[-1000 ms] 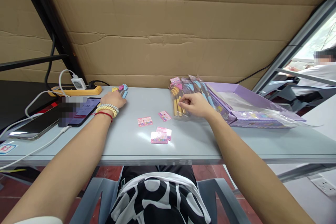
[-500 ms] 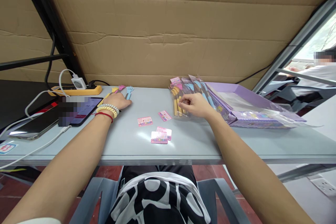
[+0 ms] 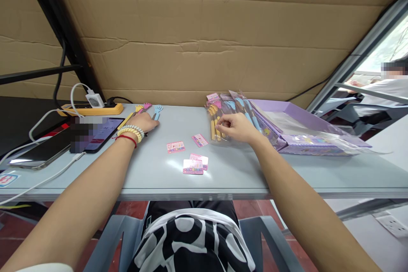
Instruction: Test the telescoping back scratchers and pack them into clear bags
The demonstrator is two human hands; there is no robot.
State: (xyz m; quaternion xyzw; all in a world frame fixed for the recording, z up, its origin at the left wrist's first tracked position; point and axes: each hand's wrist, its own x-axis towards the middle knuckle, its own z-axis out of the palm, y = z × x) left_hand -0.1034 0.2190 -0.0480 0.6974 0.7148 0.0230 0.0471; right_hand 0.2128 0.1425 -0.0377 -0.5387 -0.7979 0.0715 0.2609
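- Well left of the purple box (image 3: pixel 287 108), the blue hand-shaped tool (image 3: pixel 157 111) lies just beyond the left hand (image 3: pixel 145 123), the nearer one; its long axis points away from the person.
- The left fingers curl downward, mostly hidden; I cannot tell whether they grip.
- Just left of the box, the right hand (image 3: pixel 236 127) rests over bagged yellow tools (image 3: pixel 213 125), fingers bent; any grip is unclear.
- Print on the pink cards (image 3: pixel 175 147), left of the box, is too small to read.

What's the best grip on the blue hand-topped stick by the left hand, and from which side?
Probably pinch the blue hand-topped stick just below its splayed head, coming from the right: the left hand hides its near end, and the pink stick and yellow stick lie to its left.
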